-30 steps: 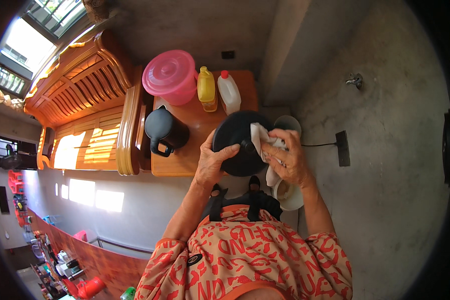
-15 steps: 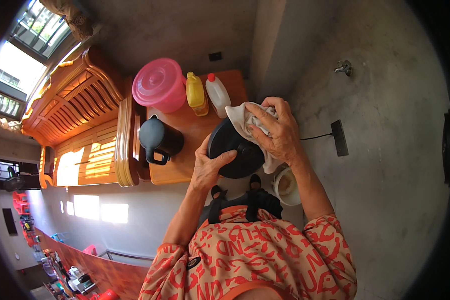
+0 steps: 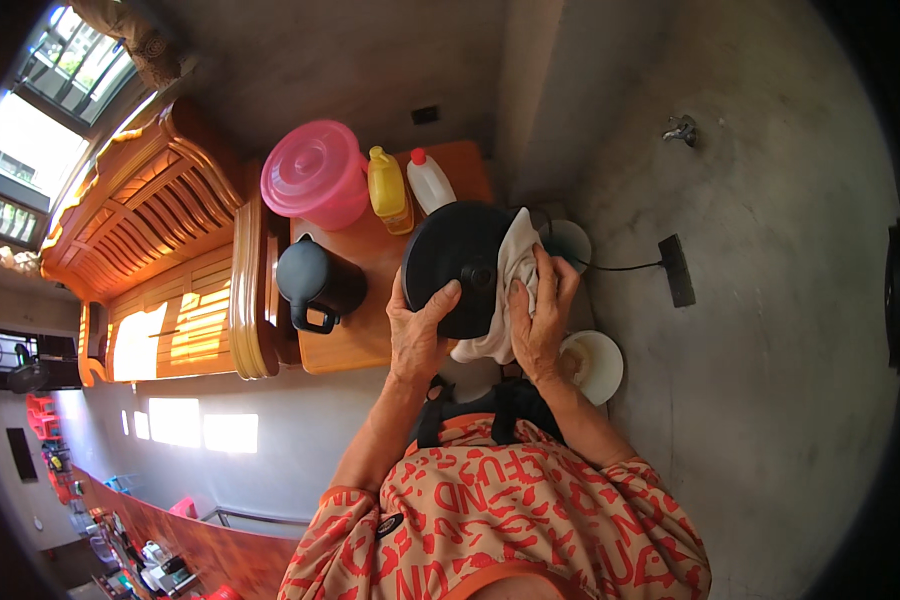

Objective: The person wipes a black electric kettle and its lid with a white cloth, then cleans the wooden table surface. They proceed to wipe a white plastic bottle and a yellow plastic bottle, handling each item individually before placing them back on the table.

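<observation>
Gripping the round black lid (image 3: 457, 265) above the wooden counter (image 3: 355, 340), the left hand (image 3: 417, 330) is clamping its lower edge while the right hand (image 3: 540, 315) is pressing a white cloth (image 3: 510, 280) against it. Left of the lid, a dark lidded jug (image 3: 315, 283) is standing closed.

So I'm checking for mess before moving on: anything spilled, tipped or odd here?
Nothing stands out. The left hand holds the black lid on edge while the right hand presses a white cloth to it. The bottles and black pot stand upright; no spill shows.
</observation>
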Available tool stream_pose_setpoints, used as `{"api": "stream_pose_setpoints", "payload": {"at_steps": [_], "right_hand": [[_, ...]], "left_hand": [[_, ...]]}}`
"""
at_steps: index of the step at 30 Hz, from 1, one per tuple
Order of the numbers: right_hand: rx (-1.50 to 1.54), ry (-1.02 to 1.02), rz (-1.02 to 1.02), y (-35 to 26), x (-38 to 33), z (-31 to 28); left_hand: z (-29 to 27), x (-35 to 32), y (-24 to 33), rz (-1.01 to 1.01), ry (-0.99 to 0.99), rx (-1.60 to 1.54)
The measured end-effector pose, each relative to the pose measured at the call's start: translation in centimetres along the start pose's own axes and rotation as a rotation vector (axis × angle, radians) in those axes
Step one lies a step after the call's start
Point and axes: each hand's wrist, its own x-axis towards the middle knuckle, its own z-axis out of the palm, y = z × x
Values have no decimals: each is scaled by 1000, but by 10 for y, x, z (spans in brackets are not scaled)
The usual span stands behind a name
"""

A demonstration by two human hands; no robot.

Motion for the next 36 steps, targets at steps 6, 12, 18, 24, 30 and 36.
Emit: {"api": "stream_pose_setpoints", "payload": {"at_steps": [6,12,18,24,30,36], "right_hand": [[873,6,620,-5,-22,3],[1215,-76,938,13,-1,-9],[1212,-331,894,39,26,-48],[1114,-368,883,55,38,-60],[703,-115,605,54,31,-58],[457,66,555,42,-9,-45]], "left_hand": [[1,3,-20,-63,131,-125],[0,0,-17,-114,-33,-267],[-45,32,-5,-519,-247,-156],[-22,48,-27,-519,-155,131],[0,44,-53,-472,-33,66],[11,45,-79,-431,58,17]]}}
